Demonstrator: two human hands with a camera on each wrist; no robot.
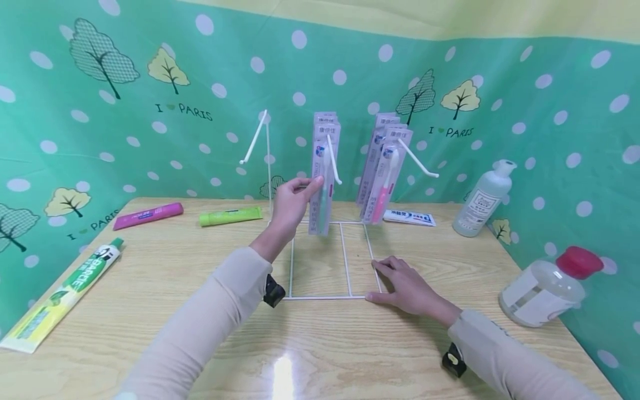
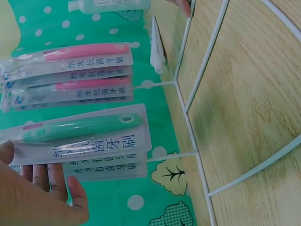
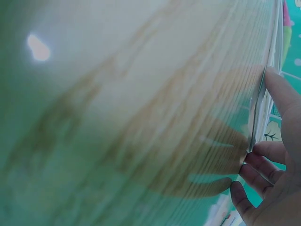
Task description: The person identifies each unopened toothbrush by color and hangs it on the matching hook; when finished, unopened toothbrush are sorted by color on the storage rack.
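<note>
My left hand point(image 1: 290, 208) pinches a packaged toothbrush with a green handle point(image 1: 325, 178) between thumb and fingers. The pack hangs at the front of the middle hook of a white wire rack point(image 1: 320, 298), with more packs behind it. In the left wrist view the green toothbrush point(image 2: 84, 128) lies close above the thumb and fingers. My right hand point(image 1: 407, 289) rests at the rack base's front right corner, thumb and fingertips touching wire and tabletop. In the right wrist view the fingers point(image 3: 265, 165) are spread. Packs with pink-handled toothbrushes point(image 1: 385, 183) hang from the right hook.
The rack's left hook point(image 1: 254, 138) carries nothing. Toothpaste tubes lie around: magenta point(image 1: 148, 216), lime green point(image 1: 231, 216), white-blue point(image 1: 410, 218) and a large yellow-green one point(image 1: 65, 294). At right stand a pale pump bottle point(image 1: 482, 200) and a clear red-capped bottle point(image 1: 542, 291).
</note>
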